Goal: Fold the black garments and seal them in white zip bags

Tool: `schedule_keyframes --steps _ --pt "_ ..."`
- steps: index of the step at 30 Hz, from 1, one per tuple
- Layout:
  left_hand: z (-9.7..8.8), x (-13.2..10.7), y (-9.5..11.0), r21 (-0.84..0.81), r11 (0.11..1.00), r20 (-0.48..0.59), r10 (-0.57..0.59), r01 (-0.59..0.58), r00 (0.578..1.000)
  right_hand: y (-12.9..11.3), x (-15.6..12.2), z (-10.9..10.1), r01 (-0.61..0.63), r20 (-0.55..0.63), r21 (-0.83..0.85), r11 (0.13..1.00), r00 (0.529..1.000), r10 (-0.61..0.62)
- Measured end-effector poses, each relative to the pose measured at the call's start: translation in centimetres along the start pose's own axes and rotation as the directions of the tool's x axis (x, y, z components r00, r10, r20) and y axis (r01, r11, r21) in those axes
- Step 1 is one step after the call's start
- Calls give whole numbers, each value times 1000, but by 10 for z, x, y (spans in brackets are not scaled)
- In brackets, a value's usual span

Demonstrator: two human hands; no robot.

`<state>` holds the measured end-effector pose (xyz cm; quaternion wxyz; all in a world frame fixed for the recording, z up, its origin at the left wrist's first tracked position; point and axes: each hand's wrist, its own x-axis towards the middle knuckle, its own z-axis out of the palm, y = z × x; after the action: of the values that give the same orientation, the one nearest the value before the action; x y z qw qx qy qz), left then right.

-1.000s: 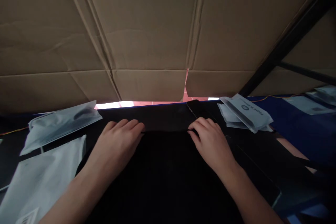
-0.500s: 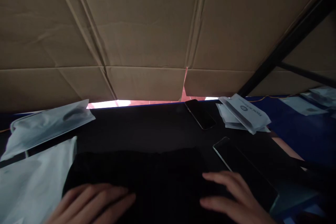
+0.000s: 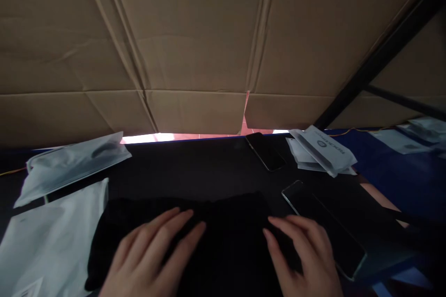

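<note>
A black cloth [image 3: 223, 232], probably a garment, lies spread on the dark tabletop in front of me; its exact kind does not show in the dim light. My left hand [image 3: 153, 250] rests on its left half, fingers stretched and thumb apart. Over its right edge is my right hand [image 3: 303, 250], fingers spread and slightly bent, with nothing visible between them. Just beyond the right hand lies a large dark phone or tablet [image 3: 324, 227]. To the left of the cloth is a frosted plastic bag [image 3: 59, 236] with a white label at its lower edge.
Another frosted bag [image 3: 76, 162] lies at the back left. A smaller phone [image 3: 265, 151] and printed white pouches [image 3: 324, 148] sit at the back right. Cardboard [image 3: 195, 46] walls off the far side, with a black metal bar [image 3: 376, 60] crossing at right.
Both hands have moved forward over the cloth, the left one also to the right. The cloth's left part has shifted slightly. Phones and bags keep their places on the table.
</note>
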<state>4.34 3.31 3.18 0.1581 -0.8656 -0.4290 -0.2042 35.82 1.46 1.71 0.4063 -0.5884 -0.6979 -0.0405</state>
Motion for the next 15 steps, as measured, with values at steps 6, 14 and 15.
schedule_keyframes --steps 6,14,15 --pt "19 12 22 151 917 99 357 -369 929 -5 -4 10 269 342 40 962 901 -266" --pt "17 -17 -5 12 934 96 354 -356 931 10 0 6 197 383 135 971 893 -234" --pt "14 -26 -14 -39 969 88 247 -244 965 11 -1 4 182 339 150 972 914 -223"
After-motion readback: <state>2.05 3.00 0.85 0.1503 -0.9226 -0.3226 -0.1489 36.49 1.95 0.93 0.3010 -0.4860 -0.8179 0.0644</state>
